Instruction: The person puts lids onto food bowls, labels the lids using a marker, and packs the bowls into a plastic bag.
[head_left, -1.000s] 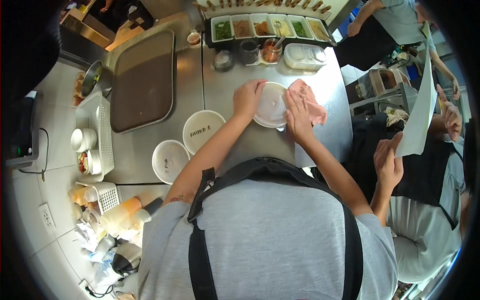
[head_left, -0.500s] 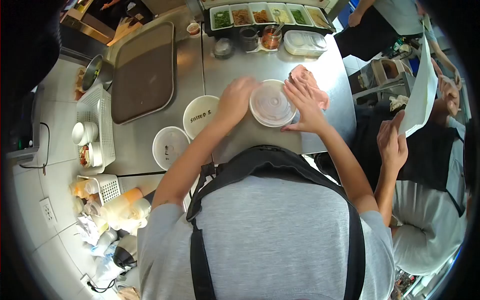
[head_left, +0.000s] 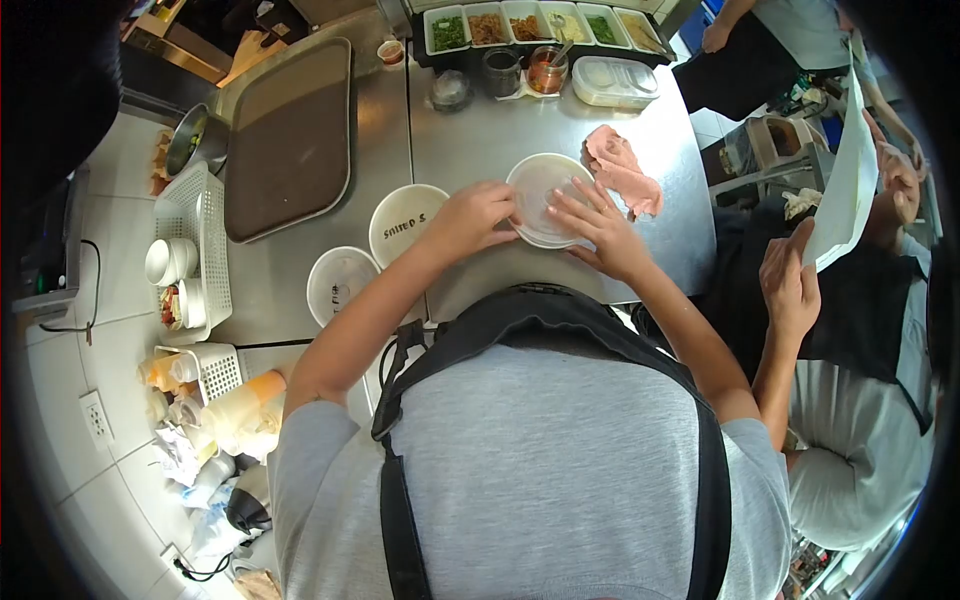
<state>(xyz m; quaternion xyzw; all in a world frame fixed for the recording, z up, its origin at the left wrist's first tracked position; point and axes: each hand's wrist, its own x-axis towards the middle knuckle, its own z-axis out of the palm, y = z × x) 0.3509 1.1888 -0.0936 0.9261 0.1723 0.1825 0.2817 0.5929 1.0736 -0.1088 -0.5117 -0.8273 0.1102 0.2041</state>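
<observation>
A round white container with a translucent lid (head_left: 541,190) stands on the steel table. My left hand (head_left: 482,218) is at its left rim, fingers curled against the edge. Spread fingers of my right hand (head_left: 607,232) lie over the lid's right side, the thumb near the lower rim. Just beyond that hand is a crumpled pink cloth (head_left: 625,172). Left of my left hand sit two lidded round containers with handwriting, one (head_left: 408,222) beside my forearm and the other (head_left: 338,284) nearer my body.
A brown tray (head_left: 290,140) lies at the left, beside a white basket (head_left: 212,250) with bowls. Along the back are jars (head_left: 547,72), a clear box (head_left: 615,82) and a topping rack (head_left: 540,28). A co-worker's hand (head_left: 790,280) holds paper (head_left: 845,190) at right.
My left hand has moved right, back against the container's rim. My right hand's fingers have slid from the container's edge onto the lid.
</observation>
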